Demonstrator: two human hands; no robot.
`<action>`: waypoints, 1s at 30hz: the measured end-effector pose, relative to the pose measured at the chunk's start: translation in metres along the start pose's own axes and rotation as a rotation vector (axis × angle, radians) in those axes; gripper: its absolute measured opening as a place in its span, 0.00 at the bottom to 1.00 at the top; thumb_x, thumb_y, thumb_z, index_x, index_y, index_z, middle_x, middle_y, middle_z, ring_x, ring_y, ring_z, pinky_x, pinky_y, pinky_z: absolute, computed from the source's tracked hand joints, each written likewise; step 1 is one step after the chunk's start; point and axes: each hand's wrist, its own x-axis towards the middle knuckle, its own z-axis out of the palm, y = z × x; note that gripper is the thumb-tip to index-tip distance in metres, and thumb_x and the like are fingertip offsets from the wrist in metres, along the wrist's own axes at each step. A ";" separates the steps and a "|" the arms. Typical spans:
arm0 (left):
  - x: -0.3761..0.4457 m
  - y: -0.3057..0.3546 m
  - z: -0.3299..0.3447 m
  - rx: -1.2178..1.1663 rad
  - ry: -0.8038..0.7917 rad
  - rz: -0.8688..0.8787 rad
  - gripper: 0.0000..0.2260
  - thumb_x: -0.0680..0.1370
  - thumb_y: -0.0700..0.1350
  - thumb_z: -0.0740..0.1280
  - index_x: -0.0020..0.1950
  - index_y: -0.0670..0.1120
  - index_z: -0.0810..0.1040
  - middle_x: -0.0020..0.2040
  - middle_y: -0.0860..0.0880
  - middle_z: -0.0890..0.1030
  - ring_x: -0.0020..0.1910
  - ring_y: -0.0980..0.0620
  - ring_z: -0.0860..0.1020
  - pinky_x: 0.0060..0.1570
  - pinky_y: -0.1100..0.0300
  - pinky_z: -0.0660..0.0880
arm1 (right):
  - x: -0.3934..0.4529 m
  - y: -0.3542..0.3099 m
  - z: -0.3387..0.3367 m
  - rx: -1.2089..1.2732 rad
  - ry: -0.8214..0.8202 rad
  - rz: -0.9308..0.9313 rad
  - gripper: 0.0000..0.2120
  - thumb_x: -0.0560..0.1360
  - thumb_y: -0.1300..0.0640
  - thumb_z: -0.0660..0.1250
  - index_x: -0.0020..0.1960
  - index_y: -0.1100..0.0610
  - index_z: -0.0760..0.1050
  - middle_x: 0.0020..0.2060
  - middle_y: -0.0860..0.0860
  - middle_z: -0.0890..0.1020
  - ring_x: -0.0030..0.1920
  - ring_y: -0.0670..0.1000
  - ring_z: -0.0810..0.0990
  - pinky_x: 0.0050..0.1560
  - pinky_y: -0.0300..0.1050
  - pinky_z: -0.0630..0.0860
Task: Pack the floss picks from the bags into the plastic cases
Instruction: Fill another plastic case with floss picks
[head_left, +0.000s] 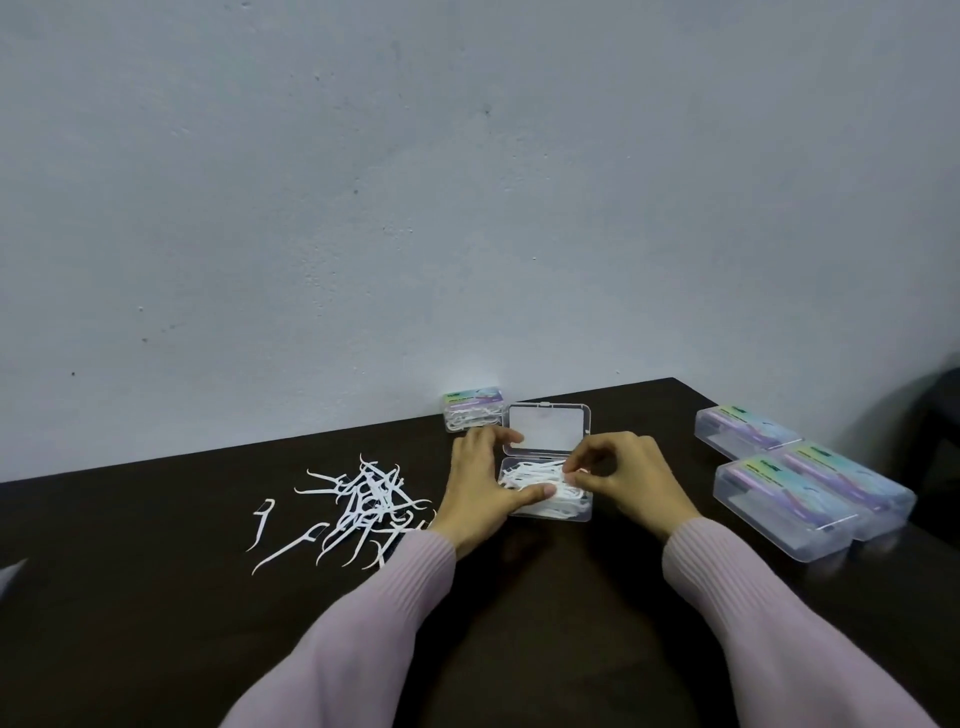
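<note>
Your left hand (475, 480) rests at the left side of the open clear plastic case (546, 488), fingers fairly straight, thumb pressing flat on the white floss picks (524, 477) packed inside; that grip is loose, not curled round anything. Your right hand (626, 480) has its grip curled, fingertips (572, 475) pinching picks over the case's right part. Case lid (549, 427) stands open at the far side, hinged up toward the wall (467, 182). Loose pile of floss picks (363, 506) lies on the dark tabletop (156, 597) just left of your left hand, a few strays further left. One closed filled case (474, 410) sits behind the lid against the wall. Three closed labelled cases (810, 483) sit well to the right. Pink sleeves (363, 634) on both arms
</note>
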 end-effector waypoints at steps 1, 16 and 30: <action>0.000 -0.001 0.001 0.001 0.003 -0.008 0.28 0.66 0.53 0.77 0.61 0.51 0.70 0.59 0.54 0.70 0.60 0.57 0.64 0.57 0.70 0.64 | 0.000 -0.001 0.002 -0.025 0.009 -0.006 0.07 0.70 0.58 0.73 0.40 0.47 0.78 0.39 0.44 0.82 0.43 0.43 0.79 0.48 0.39 0.78; 0.031 0.018 0.005 0.249 -0.030 0.045 0.51 0.61 0.57 0.78 0.74 0.48 0.50 0.68 0.47 0.57 0.68 0.49 0.55 0.70 0.54 0.56 | -0.003 -0.008 -0.008 0.135 -0.076 -0.112 0.06 0.70 0.55 0.73 0.45 0.48 0.78 0.40 0.45 0.81 0.41 0.44 0.78 0.42 0.29 0.74; 0.024 0.020 0.012 -0.029 -0.157 0.072 0.60 0.56 0.54 0.82 0.75 0.54 0.42 0.72 0.52 0.50 0.74 0.52 0.47 0.74 0.48 0.51 | 0.001 0.002 -0.002 -0.032 -0.047 -0.079 0.07 0.75 0.50 0.66 0.44 0.52 0.81 0.39 0.47 0.82 0.42 0.44 0.78 0.51 0.43 0.73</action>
